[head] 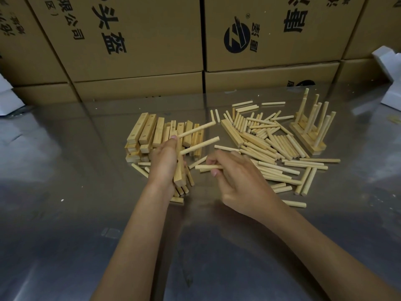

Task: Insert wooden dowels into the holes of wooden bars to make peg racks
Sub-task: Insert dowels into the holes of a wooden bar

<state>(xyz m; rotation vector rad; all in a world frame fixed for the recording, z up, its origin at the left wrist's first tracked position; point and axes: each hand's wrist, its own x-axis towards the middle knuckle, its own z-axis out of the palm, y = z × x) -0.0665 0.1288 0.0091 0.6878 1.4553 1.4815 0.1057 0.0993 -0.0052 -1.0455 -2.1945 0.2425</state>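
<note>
Head view: left hand (163, 161) grips a wooden bar (180, 170) on end, two dowels (198, 144) already seated and jutting right, so the holes face the other hand. Right hand (236, 177) pinches a loose dowel (208, 167) aimed left at the bar, likely the next peg. Spare bars (147, 131) lie far left, the dowel pile (271, 140) right, finished racks (312, 131) far right on the metal table (65, 192).
</note>
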